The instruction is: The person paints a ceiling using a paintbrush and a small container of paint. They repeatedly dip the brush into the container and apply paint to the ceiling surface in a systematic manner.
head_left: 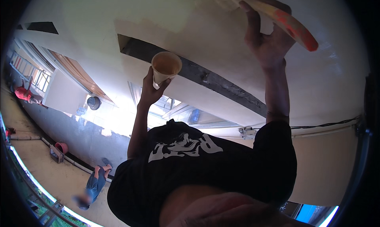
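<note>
My left hand (151, 90) is wrapped around a pale cup (161, 77), held upright with its open top showing. Brownish liquid lies inside it. Raised at the upper right, my right hand (273, 45) grips a paintbrush (285, 21) by its wooden handle, which ends in orange-red. The pale bristles point to the upper left, along a white painted surface (190, 13); blur hides whether they touch it. A greenish, damp-looking patch shows on that surface left of the brush. Behind the cup runs a dark, rough recessed strip (221, 82).
Far below on the left, a person in dark clothes (95, 183) is near a pipe, and another in red (23, 92) is near a railing. A pink bucket (61, 148) and a dark round container (94, 103) stand there. A black cable (328, 124) runs along the right.
</note>
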The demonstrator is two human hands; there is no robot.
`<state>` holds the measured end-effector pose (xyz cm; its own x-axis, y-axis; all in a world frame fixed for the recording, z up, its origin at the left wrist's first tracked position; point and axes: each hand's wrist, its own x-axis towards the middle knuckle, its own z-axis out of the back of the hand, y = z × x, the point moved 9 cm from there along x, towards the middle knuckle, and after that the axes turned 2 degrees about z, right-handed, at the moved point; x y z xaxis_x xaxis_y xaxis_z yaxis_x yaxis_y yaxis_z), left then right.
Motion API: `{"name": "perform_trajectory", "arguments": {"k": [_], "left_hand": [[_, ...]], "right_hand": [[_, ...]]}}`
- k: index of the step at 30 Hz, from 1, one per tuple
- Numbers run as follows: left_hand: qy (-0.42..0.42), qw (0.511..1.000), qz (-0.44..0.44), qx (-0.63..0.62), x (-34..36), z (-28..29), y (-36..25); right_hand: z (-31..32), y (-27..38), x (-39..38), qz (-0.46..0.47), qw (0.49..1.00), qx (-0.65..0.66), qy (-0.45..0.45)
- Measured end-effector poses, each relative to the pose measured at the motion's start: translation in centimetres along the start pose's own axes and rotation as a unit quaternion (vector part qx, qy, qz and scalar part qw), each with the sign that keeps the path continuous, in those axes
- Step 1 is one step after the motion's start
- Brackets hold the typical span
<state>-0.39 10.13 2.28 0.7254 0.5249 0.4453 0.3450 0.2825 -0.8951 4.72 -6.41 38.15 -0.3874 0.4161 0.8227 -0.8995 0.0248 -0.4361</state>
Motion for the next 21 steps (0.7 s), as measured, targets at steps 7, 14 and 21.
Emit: {"name": "perform_trajectory", "arguments": {"k": [7, 14, 21], "left_hand": [[0.004, 1.000, -0.027, -0.005, 0.5, -1.3, -0.2], [0.022, 0.999, -0.025, -0.009, 0.6, -2.3, 0.6], [0.000, 0.999, -0.041, -0.003, 0.5, -0.3, 0.1]], "right_hand": [[1.9, 2.5, 6.4, 0.317, 0.935, -0.161, 0.009], [-5.6, 7.5, -5.3, 0.139, 0.949, 0.114, 0.260], [3.4, -4.6, 9.7, 0.079, 0.997, -0.003, 0.011]]}}
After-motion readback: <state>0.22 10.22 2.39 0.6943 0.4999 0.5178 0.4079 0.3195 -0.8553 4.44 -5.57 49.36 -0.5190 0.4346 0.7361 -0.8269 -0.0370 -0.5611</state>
